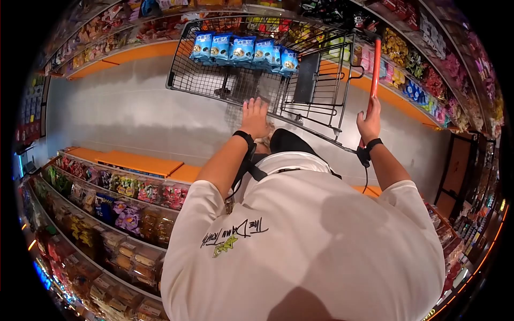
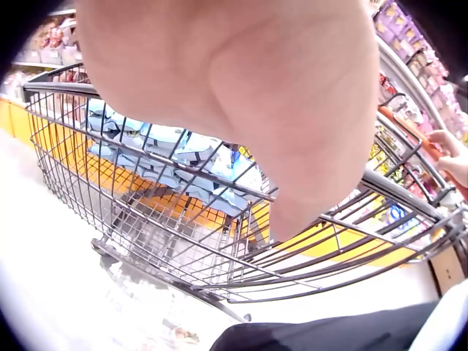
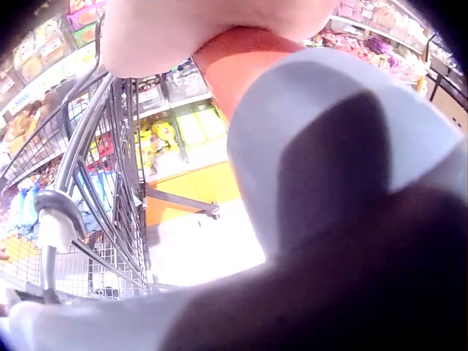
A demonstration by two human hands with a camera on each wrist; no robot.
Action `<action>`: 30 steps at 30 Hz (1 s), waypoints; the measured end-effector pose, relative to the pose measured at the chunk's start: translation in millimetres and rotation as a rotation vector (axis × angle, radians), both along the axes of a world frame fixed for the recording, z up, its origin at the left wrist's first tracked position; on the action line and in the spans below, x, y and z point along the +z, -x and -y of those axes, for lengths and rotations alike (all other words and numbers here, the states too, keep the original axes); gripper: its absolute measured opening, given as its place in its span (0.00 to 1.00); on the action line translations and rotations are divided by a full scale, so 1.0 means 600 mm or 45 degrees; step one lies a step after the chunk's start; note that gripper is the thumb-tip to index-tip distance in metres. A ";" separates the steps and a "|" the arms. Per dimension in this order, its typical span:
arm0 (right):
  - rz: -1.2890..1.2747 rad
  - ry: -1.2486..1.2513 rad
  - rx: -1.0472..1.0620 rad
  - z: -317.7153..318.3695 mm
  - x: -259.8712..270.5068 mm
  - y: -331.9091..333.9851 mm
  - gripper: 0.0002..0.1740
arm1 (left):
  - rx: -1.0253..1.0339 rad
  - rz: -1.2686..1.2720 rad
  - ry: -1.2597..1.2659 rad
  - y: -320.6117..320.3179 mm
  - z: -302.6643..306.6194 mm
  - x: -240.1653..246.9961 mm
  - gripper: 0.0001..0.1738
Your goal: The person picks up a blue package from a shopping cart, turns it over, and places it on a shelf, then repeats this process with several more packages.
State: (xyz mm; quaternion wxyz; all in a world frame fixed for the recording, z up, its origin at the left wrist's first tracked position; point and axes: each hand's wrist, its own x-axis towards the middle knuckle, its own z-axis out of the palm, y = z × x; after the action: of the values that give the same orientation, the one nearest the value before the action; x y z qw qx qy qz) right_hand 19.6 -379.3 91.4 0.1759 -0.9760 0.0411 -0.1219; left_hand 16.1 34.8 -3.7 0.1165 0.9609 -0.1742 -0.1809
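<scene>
A black wire shopping cart stands in front of me with several blue snack bags lined up along its far side. My left hand holds the cart's near rim, the fingers reaching over it and the thumb on the outer side. In the left wrist view that hand hides part of the rim. To the right, my right hand grips the cart's red handle near its near end. The right wrist view shows the palm against the red handle.
Shelves of packaged snacks line the near side, with orange bases. Beyond the cart are more stocked shelves. Pale floor runs along the aisle between them. A dark flap stands inside the cart near the handle.
</scene>
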 end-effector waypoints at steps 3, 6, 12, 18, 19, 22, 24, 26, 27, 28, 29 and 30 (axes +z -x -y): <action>-0.067 0.012 -0.203 0.028 0.009 -0.001 0.38 | -0.065 -0.009 0.133 0.003 0.012 -0.003 0.50; -0.217 -0.123 -0.306 0.020 0.023 0.001 0.40 | -0.062 0.028 0.230 0.005 0.010 0.020 0.45; -0.215 -0.360 -0.350 0.052 0.005 -0.012 0.37 | -0.225 -0.281 0.462 -0.060 -0.025 0.017 0.31; -0.244 -0.565 -0.403 0.044 0.012 -0.007 0.35 | -0.097 -0.551 0.666 -0.105 -0.029 0.036 0.29; -0.221 -0.552 -0.393 0.045 0.015 -0.007 0.34 | -0.092 -0.589 0.676 -0.108 -0.036 0.038 0.30; -0.312 -0.448 -0.434 0.052 0.010 -0.011 0.35 | -0.045 -0.548 0.276 -0.134 -0.104 0.015 0.30; -0.335 -0.345 -0.425 0.038 0.017 -0.007 0.37 | 0.057 -0.499 0.006 -0.164 -0.176 0.015 0.33; -0.300 -0.162 -0.374 0.025 0.019 -0.010 0.40 | 0.087 -0.350 -0.136 -0.167 -0.280 -0.024 0.36; -0.253 -0.145 -0.310 0.022 0.015 -0.013 0.42 | 0.045 -0.250 -0.159 -0.164 -0.316 -0.020 0.34; -0.211 -0.122 -0.243 0.026 0.007 -0.013 0.43 | -0.057 -0.181 -0.061 -0.165 -0.353 -0.029 0.32; -0.166 -0.093 -0.171 0.033 -0.001 -0.013 0.45 | -0.154 -0.109 0.043 -0.166 -0.380 -0.040 0.30; -0.232 -0.060 -0.129 0.041 -0.003 -0.014 0.48 | -0.210 -0.004 0.130 -0.161 -0.393 -0.046 0.25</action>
State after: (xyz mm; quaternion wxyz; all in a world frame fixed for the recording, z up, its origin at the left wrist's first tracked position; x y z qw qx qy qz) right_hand 28.2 -403.9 89.5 0.1879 -0.9753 0.1090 -0.0404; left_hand 112.9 270.7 -31.3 0.1504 0.9358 -0.2616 -0.1825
